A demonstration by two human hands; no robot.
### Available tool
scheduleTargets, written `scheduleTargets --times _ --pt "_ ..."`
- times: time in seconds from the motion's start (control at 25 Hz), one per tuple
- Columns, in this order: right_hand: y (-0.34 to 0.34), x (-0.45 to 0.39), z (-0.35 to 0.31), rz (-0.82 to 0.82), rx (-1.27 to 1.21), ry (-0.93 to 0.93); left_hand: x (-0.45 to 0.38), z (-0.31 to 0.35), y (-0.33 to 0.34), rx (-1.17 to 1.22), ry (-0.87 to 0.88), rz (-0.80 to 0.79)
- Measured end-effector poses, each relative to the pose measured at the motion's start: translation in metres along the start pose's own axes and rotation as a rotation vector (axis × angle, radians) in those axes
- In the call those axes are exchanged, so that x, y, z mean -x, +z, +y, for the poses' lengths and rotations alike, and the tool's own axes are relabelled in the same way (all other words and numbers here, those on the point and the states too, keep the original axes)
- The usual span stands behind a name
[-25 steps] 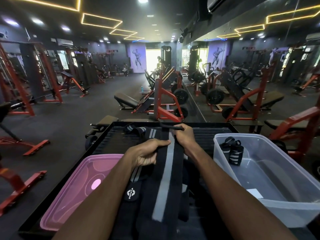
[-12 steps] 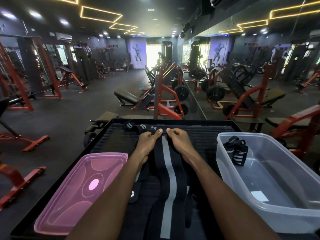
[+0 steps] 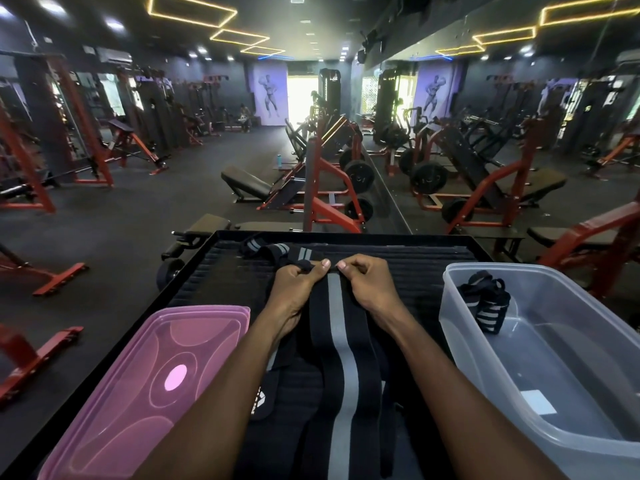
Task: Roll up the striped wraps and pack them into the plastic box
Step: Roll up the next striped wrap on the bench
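A long black wrap with a grey centre stripe (image 3: 341, 358) lies flat along the black table, running toward me. My left hand (image 3: 298, 285) and my right hand (image 3: 367, 282) both pinch its far end, thumbs close together, fingers curled round the edge. Another striped wrap (image 3: 277, 250) lies loose at the table's far edge, just beyond my hands. One rolled striped wrap (image 3: 486, 304) sits inside the clear plastic box (image 3: 519, 420) at the right, in its far corner. More black wrap fabric with a white logo (image 3: 261, 405) lies under my left forearm.
A pink translucent lid (image 3: 145, 386) lies flat on the left of the black table (image 3: 415, 285). Beyond the table stand red gym machines and benches (image 3: 329, 202) on a dark floor, with a mirror wall to the right.
My left hand moved from lying across the wrap's middle up to its far end. Both hands now pinch that end, thumbs nearly touching, fingers curling more.
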State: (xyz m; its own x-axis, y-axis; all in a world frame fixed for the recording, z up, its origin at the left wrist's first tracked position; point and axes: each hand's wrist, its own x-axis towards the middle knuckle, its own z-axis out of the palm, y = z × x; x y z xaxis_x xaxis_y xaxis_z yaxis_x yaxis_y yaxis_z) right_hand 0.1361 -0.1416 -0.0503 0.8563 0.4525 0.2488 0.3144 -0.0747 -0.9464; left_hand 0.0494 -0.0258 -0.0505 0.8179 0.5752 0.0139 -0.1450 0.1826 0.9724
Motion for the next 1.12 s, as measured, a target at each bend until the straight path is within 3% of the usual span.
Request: scheduleTargets --times 0.28,0.52,0.8,1.12 --pt "-0.010 0.015 -0.001 -0.052 -0.030 -0.037 0.000 -0.008 -0.008 -0.229 0.172 -0.060" --pt "-0.015 0.019 -0.006 -0.069 -0.081 -0.059 0.005 -0.006 -0.004 -0.041 0.125 -0.067" --pt "-0.023 0.020 -0.009 -0.094 -0.127 0.052 0.007 -0.004 -0.006 -0.257 0.244 -0.093" --pt "-0.023 0.021 -0.013 -0.048 -0.025 -0.057 0.006 -0.003 -0.008 -0.260 0.268 -0.109"
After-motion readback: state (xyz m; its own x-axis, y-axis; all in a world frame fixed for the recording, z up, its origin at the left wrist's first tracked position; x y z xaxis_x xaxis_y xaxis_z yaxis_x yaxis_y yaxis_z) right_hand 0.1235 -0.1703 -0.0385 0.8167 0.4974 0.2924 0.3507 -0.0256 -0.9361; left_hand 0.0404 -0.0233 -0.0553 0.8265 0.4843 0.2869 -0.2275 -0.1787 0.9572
